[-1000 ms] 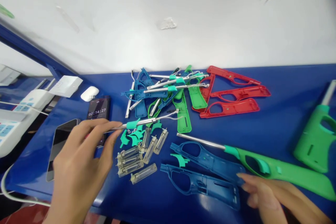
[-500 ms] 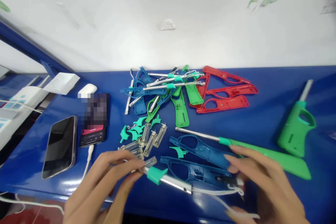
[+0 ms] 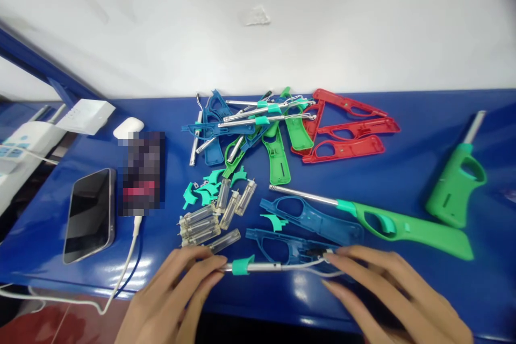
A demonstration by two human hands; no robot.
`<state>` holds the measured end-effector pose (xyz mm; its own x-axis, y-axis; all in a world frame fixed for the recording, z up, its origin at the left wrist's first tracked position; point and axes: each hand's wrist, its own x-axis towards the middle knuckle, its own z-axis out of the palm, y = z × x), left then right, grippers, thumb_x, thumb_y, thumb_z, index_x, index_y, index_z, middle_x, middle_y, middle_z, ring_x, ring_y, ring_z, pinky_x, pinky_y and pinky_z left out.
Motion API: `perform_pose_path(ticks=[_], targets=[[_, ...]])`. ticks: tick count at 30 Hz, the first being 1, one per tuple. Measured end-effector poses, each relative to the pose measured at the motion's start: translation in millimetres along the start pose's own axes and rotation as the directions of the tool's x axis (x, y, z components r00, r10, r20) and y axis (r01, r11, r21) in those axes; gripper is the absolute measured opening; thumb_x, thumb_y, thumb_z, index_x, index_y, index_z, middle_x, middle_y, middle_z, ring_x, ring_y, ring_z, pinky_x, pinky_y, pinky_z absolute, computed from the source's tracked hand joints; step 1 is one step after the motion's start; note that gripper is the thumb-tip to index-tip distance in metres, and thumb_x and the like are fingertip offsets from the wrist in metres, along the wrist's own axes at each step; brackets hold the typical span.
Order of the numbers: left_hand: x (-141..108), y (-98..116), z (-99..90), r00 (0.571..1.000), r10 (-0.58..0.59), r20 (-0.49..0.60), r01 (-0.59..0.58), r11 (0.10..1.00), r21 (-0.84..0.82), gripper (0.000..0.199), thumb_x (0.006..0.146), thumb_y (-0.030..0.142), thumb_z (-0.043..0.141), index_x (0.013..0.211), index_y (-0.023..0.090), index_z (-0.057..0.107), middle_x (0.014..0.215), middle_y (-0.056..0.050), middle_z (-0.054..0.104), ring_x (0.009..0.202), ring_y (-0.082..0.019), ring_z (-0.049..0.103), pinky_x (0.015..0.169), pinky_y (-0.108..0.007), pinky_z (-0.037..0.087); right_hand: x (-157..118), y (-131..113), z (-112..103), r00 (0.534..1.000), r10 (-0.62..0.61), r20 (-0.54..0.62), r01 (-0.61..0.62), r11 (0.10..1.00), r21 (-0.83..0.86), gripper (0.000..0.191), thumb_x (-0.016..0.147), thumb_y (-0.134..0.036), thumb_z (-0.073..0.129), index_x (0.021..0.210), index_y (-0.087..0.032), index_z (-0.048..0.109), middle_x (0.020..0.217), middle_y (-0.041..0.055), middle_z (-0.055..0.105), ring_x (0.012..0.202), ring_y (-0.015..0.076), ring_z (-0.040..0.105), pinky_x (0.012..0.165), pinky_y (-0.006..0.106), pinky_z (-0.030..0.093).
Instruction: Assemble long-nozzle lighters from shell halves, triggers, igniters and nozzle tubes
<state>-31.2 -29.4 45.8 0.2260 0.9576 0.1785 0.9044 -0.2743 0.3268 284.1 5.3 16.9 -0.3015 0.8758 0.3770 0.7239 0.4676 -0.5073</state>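
Note:
My left hand (image 3: 177,290) pinches the end of a slim metal lighter tube (image 3: 264,267) with a teal collar (image 3: 243,265). White wires (image 3: 300,266) run from the tube to my right hand (image 3: 387,290). Its fingertips close on the white end of a small black igniter (image 3: 315,253), partly hidden, above a blue lighter shell half (image 3: 274,250). A second blue shell half (image 3: 314,220) lies just behind, with a teal trigger (image 3: 274,221) at its left. Near my left fingers lie several clear fuel tanks (image 3: 201,231).
Metal tubes (image 3: 250,113) and blue and green shell halves are heaped at the back, beside red shell halves (image 3: 350,148). Green lighters (image 3: 423,231) (image 3: 451,188) lie at right. Two phones (image 3: 91,215) (image 3: 143,172), a charging cable (image 3: 131,252) and a white case (image 3: 129,128) occupy the left.
The tube has swung from slanting to nearly level. My right hand has moved left with the igniter, over the front blue shell half, uncovering more of the long green lighter.

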Motion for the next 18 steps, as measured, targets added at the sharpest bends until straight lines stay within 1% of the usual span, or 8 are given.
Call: perform_pose_path(ticks=[2,4,8,12,14,16,18], targets=[[4,0,0.5,1.0,0.026,-0.006,-0.025,1.0,0.018,0.03,0.11,0.031,0.043,0.111,0.033,0.073,0.107,0.003,0.075,0.097,-0.008,0.075,0.096,-0.012,0.056,-1,4,3,0.999,-0.02,0.038,0.02,1.0,-0.001,0.027,0.101,-0.021,0.066,0.127,-0.028,0.069,0.117,0.0009,0.068,0.096,0.0132,0.069,0.091,0.026,0.053],[6,1,0.8,0.999,0.038,-0.012,-0.037,0.999,0.037,0.033,0.11,0.031,0.041,0.11,0.032,0.073,0.105,0.003,0.076,0.094,-0.008,0.076,0.094,-0.013,0.057,-1,8,4,0.998,-0.033,0.061,0.034,0.999,-0.019,0.025,0.102,-0.024,0.065,0.127,-0.027,0.069,0.116,0.001,0.068,0.098,0.0137,0.069,0.095,0.027,0.051],[6,2,1.4,1.0,0.003,-0.019,-0.001,0.997,0.079,0.033,0.111,0.033,0.04,0.109,0.031,0.074,0.104,0.002,0.076,0.089,-0.009,0.077,0.085,-0.014,0.06,0,11,4,0.997,-0.049,0.062,0.049,0.999,0.004,0.022,0.103,-0.025,0.064,0.124,-0.026,0.069,0.111,0.0008,0.069,0.097,0.0144,0.069,0.094,0.029,0.051],[5,2,2.2,1.0,0.026,0.01,-0.027,0.99,0.135,0.031,0.11,0.032,0.041,0.118,0.03,0.071,0.116,0.0,0.075,0.105,-0.014,0.075,0.091,-0.02,0.061,3,13,3,0.996,-0.064,0.058,0.063,0.998,0.025,0.018,0.103,-0.025,0.062,0.12,-0.027,0.071,0.109,-0.0001,0.071,0.096,0.0136,0.069,0.093,0.027,0.053],[7,2,2.8,1.0,0.001,-0.003,-0.001,0.989,0.146,0.029,0.11,0.033,0.043,0.121,0.028,0.07,0.117,-0.002,0.074,0.107,-0.016,0.074,0.089,-0.022,0.062,4,13,3,0.995,-0.078,0.061,0.076,0.996,0.037,0.018,0.103,-0.024,0.062,0.119,-0.026,0.071,0.109,-0.0003,0.072,0.097,0.0137,0.07,0.093,0.026,0.054],[9,2,3.5,0.999,-0.037,-0.03,0.041,0.988,0.15,0.028,0.109,0.032,0.044,0.121,0.027,0.07,0.113,-0.004,0.073,0.103,-0.016,0.075,0.083,-0.022,0.063,6,13,4,0.993,-0.096,0.062,0.093,0.994,0.05,0.019,0.103,-0.021,0.062,0.118,-0.026,0.072,0.109,-0.0006,0.073,0.097,0.0137,0.071,0.092,0.025,0.056],[10,3,4.0,0.998,-0.046,-0.036,0.051,0.987,0.154,0.028,0.109,0.031,0.044,0.12,0.027,0.07,0.11,-0.004,0.072,0.1,-0.016,0.075,0.078,-0.022,0.063,7,13,4,0.992,-0.106,0.062,0.103,0.993,0.052,0.02,0.102,-0.02,0.061,0.117,-0.026,0.073,0.108,-0.0011,0.074,0.096,0.0137,0.072,0.09,0.025,0.057]])
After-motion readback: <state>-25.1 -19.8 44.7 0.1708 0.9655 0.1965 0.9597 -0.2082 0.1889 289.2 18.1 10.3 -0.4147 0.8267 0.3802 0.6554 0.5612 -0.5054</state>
